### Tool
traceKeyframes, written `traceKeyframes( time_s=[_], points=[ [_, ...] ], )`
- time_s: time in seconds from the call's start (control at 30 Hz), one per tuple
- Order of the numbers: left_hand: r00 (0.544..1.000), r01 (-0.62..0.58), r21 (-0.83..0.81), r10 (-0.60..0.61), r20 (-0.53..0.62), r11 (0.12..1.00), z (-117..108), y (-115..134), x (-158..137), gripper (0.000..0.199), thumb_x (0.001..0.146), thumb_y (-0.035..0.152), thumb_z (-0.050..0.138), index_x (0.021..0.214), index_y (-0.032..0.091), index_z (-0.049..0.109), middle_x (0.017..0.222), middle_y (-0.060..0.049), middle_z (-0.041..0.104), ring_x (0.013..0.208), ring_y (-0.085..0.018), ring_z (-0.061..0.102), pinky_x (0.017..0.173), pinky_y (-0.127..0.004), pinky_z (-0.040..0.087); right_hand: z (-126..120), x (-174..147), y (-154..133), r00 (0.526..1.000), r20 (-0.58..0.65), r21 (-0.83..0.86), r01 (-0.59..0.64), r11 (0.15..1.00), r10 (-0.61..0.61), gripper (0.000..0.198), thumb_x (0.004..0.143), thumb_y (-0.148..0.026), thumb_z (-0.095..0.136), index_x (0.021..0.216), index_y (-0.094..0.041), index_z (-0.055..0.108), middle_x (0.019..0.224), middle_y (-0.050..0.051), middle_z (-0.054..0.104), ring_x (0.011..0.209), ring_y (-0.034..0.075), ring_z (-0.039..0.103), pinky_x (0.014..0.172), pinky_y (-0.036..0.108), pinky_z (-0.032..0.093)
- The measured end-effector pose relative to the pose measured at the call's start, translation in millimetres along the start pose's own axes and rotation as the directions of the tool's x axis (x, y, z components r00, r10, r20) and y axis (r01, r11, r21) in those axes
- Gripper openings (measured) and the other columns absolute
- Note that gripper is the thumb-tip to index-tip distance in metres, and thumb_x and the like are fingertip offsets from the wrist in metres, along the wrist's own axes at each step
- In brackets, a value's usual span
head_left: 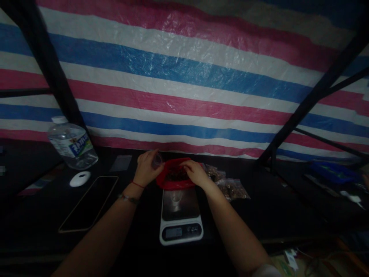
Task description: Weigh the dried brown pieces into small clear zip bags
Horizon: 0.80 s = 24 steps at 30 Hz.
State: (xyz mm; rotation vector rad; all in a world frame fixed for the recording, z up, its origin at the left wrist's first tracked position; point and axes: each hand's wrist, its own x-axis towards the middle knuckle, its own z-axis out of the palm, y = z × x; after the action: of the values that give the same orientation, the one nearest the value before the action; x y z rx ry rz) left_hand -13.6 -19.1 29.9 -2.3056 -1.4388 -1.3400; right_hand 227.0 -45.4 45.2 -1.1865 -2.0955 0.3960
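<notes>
My left hand [146,169] is curled around a small clear plastic cup [157,161], held at the left rim of a red container [176,186]. Small dark pieces [175,174] fill the container; their kind is too dim to make out. My right hand [196,173] reaches over its right side, fingers bent together among the pieces, and whatever they pinch is hidden. Just in front is a white digital scale [181,237] with a metal plate and a lit display. On the plate shows a clear shape [175,197], perhaps a small cup or a reflection.
Right of the container lie several clear zip bags [233,189] of brown bits. To the left are a phone [88,204], a white mouse-shaped object [80,179], a large clear bottle [72,144] and a flat clear bag [121,163]. Dark frame posts [300,109] stand before striped sheeting.
</notes>
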Motion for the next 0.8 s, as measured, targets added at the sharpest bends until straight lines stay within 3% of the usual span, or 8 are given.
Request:
traceKeyframes(
  time_s=[0.1,0.2,0.33,0.5,0.67,0.8],
  points=[
    [0.990,0.086,-0.091,-0.074,0.119,0.992,5,-18,0,0.062,0.078,0.045,0.057,0.130,0.014,0.047,0.115,-0.012,0.060,0.107,-0.026,0.057,0.095,-0.040,0.044,3,9,1,0.954,0.300,-0.180,0.028,0.983,0.027,0.031,0.082,-0.012,0.051,0.108,-0.017,0.068,0.112,0.008,0.067,0.107,0.018,0.058,0.098,0.029,0.041],
    [0.948,0.104,-0.174,-0.045,0.314,0.979,11,-23,-4,0.068,0.074,0.047,0.061,0.132,0.015,0.047,0.118,-0.012,0.060,0.107,-0.025,0.058,0.095,-0.039,0.046,9,17,0,0.875,0.458,-0.334,0.002,0.943,0.160,0.037,0.081,-0.025,0.059,0.117,-0.018,0.065,0.121,0.010,0.063,0.112,0.023,0.057,0.097,0.031,0.041],
    [0.918,0.092,-0.216,0.001,0.396,0.972,14,-16,-8,0.070,0.071,0.045,0.064,0.133,0.016,0.048,0.125,-0.013,0.059,0.112,-0.027,0.057,0.098,-0.042,0.044,14,27,-2,0.819,0.495,-0.399,-0.084,0.913,0.291,0.050,0.074,-0.035,0.067,0.122,-0.019,0.062,0.123,0.012,0.062,0.107,0.026,0.061,0.089,0.031,0.046],
    [0.906,0.103,-0.246,0.012,0.424,0.964,15,-11,-9,0.073,0.066,0.046,0.069,0.131,0.019,0.050,0.126,-0.012,0.059,0.113,-0.028,0.057,0.097,-0.043,0.045,21,39,-4,0.791,0.569,-0.265,-0.080,0.961,0.223,0.049,0.070,-0.029,0.071,0.117,-0.021,0.064,0.109,0.006,0.069,0.093,0.021,0.066,0.078,0.025,0.049],
    [0.928,0.147,-0.301,-0.025,0.372,0.942,21,-14,-10,0.063,0.074,0.039,0.061,0.131,0.017,0.049,0.112,-0.008,0.066,0.103,-0.023,0.062,0.094,-0.039,0.047,39,51,-5,0.798,0.560,-0.339,-0.024,0.940,0.222,0.049,0.066,-0.020,0.071,0.115,-0.019,0.066,0.106,0.007,0.070,0.093,0.022,0.066,0.076,0.024,0.049],
    [0.948,0.152,-0.309,-0.050,0.315,0.939,22,-15,-11,0.062,0.074,0.037,0.061,0.131,0.016,0.049,0.112,-0.009,0.065,0.100,-0.022,0.062,0.092,-0.038,0.048,40,53,-8,0.809,0.557,-0.357,0.031,0.934,0.186,0.038,0.069,-0.012,0.065,0.106,-0.019,0.070,0.100,0.007,0.072,0.090,0.020,0.066,0.077,0.024,0.047]
  ],
)
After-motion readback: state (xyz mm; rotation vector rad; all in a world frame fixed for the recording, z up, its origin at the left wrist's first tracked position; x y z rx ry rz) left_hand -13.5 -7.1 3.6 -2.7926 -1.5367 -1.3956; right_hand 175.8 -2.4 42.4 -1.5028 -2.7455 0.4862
